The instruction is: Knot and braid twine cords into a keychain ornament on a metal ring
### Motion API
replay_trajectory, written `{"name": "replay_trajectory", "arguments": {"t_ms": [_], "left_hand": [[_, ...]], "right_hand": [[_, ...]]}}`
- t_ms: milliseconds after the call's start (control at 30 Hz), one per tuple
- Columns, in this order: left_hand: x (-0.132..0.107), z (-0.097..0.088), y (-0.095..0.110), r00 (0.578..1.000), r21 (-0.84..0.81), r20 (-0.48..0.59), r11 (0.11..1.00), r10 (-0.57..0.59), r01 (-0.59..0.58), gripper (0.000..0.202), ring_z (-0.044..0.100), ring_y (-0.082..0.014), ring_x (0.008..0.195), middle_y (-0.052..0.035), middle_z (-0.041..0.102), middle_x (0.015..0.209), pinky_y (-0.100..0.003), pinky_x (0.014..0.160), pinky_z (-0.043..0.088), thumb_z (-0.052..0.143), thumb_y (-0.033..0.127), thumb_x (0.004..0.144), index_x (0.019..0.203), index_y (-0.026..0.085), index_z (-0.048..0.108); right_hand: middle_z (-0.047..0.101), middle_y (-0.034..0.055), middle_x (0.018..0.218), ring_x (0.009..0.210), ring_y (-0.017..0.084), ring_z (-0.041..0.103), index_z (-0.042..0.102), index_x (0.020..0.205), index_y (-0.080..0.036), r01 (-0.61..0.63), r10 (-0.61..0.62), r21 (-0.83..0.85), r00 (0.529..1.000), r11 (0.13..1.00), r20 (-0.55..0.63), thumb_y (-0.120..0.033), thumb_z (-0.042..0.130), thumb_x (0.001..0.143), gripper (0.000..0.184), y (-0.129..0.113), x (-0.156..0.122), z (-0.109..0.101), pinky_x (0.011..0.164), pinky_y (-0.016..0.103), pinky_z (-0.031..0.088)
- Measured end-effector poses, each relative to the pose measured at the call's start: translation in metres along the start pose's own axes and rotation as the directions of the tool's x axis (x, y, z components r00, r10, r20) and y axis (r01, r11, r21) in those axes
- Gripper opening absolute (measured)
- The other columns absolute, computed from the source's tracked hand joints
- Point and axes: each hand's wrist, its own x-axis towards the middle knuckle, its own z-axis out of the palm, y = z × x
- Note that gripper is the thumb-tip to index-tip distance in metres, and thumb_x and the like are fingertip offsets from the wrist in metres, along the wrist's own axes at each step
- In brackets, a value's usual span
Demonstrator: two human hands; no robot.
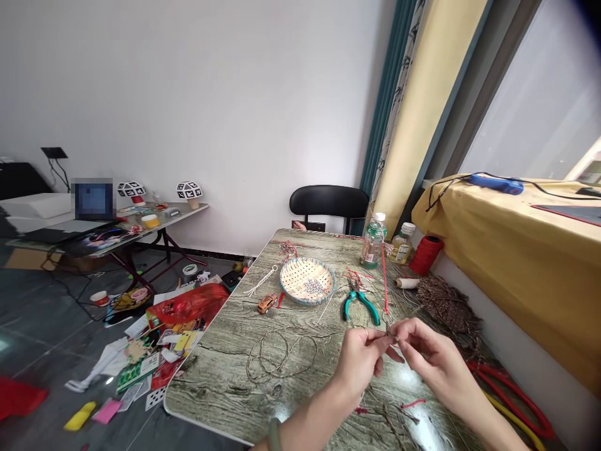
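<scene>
My left hand point(361, 357) and my right hand point(425, 347) meet over the table's right side, fingertips pinched close together. Between them is a thin brown cord point(391, 333), mostly covered by the fingers. Just beyond the fingertips, a red cord point(385, 275) runs down from the plastic bottle point(374, 243) to a small ring or loop point(387, 316). Teal-handled pliers point(360, 305) lie just past my left hand. Loose loops of brown cord point(277, 354) spread over the table to the left. A woven basket point(307, 282) holds small shiny pieces.
Near the basket lie a toy car point(267, 303) and a braided white cord point(263, 280). Along the right stand a small bottle point(402, 244), a red thread spool point(426, 255) and a brown cord bundle point(448, 304). Red-handled scissors or a similar tool point(514, 398) lie at lower right. A black chair point(328, 202) stands behind.
</scene>
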Motion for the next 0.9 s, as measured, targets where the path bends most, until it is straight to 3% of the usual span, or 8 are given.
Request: {"name": "replay_trajectory", "arguments": {"t_ms": [167, 267, 433, 567, 700, 900], "left_hand": [[0.000, 0.001, -0.018, 0.997, 0.039, -0.079, 0.999, -0.023, 0.026, 0.028, 0.035, -0.0043, 0.042, 0.0028, 0.050, 0.044, -0.020, 0.051, 0.031, 0.053, 0.022, 0.078, 0.054, 0.010, 0.061], [0.009, -0.001, -0.029, 0.988, 0.067, -0.118, 0.992, -0.102, 0.111, 0.026, 0.032, -0.0037, 0.039, 0.0038, 0.049, 0.044, -0.019, 0.047, 0.031, 0.051, 0.016, 0.080, 0.055, 0.010, 0.057], [0.024, -0.003, -0.041, 0.967, 0.105, -0.136, 0.967, -0.217, 0.232, 0.022, 0.030, -0.0027, 0.036, 0.0060, 0.048, 0.055, -0.016, 0.035, 0.026, 0.047, 0.030, 0.086, 0.077, 0.012, 0.055], [0.024, -0.004, -0.044, 0.958, 0.136, -0.165, 0.956, -0.235, 0.258, 0.020, 0.030, -0.0024, 0.036, 0.0003, 0.057, 0.066, -0.016, 0.033, 0.025, 0.039, 0.017, 0.087, 0.100, 0.007, 0.049], [0.010, -0.009, -0.045, 0.960, 0.184, -0.165, 0.949, -0.225, 0.255, 0.045, 0.036, -0.0025, 0.038, -0.0096, 0.060, 0.096, -0.016, 0.034, 0.032, 0.037, 0.012, 0.082, 0.126, 0.007, 0.026], [-0.023, -0.026, -0.049, 0.971, 0.322, -0.074, 0.917, -0.225, 0.237, 0.054, 0.042, -0.0028, 0.042, -0.0144, 0.053, 0.113, -0.017, 0.038, 0.036, 0.043, 0.023, 0.080, 0.130, 0.009, 0.028]], "right_hand": [[0.055, -0.0025, 0.054, 0.050, 0.012, 0.046, 0.054, 0.067, -0.019, -0.113, 0.120, -0.061, 0.984, 0.992, 0.131, -0.020, 0.047, 0.081, 0.016, 0.008, 0.006, 0.007, 0.048, 0.022, 0.033], [0.057, -0.0033, 0.050, 0.049, 0.013, 0.049, 0.057, 0.070, -0.019, -0.160, 0.168, -0.058, 0.973, 0.985, 0.160, -0.022, 0.049, 0.080, 0.013, 0.024, 0.010, 0.013, 0.050, 0.023, 0.036], [0.061, 0.0005, 0.074, 0.069, 0.015, 0.058, 0.057, 0.084, -0.015, -0.204, 0.201, 0.011, 0.972, 0.979, 0.120, -0.030, 0.047, 0.085, 0.017, 0.059, 0.024, 0.011, 0.064, 0.028, 0.045], [0.060, 0.0024, 0.088, 0.076, 0.015, 0.059, 0.057, 0.093, -0.014, -0.253, 0.251, 0.009, 0.962, 0.967, 0.108, -0.030, 0.049, 0.087, 0.020, 0.082, 0.040, 0.008, 0.068, 0.033, 0.048], [0.060, 0.0035, 0.094, 0.077, 0.015, 0.060, 0.057, 0.098, -0.013, -0.306, 0.307, -0.030, 0.939, 0.952, 0.156, -0.028, 0.051, 0.086, 0.021, 0.096, 0.053, 0.012, 0.066, 0.033, 0.050], [0.059, 0.0050, 0.101, 0.082, 0.017, 0.059, 0.056, 0.104, -0.014, -0.328, 0.338, -0.083, 0.923, 0.941, 0.183, -0.028, 0.052, 0.085, 0.024, 0.109, 0.064, 0.016, 0.069, 0.035, 0.050]]}}
